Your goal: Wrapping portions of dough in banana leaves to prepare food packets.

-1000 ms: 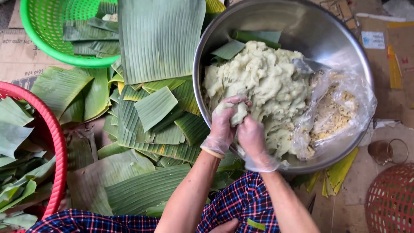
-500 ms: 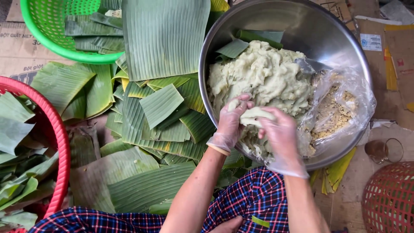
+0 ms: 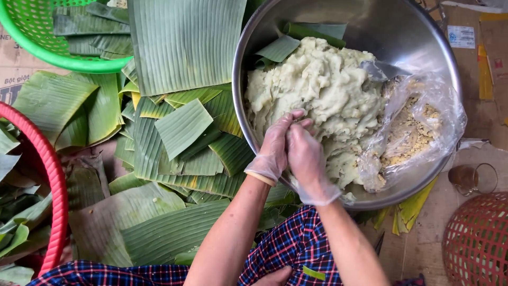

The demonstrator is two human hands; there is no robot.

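I saw the steel bowl holding pale dough and a clear bag of yellow crumbs. My gloved left hand and right hand were pressed together over the dough's near edge; any lump between them was hidden. The green basket, cut off, held banana leaves. A small white label lay beyond the rim.

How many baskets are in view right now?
3: a green basket top left holding leaf pieces, a red basket at the left edge, and an upturned red mesh basket bottom right. Others may lie out of frame.
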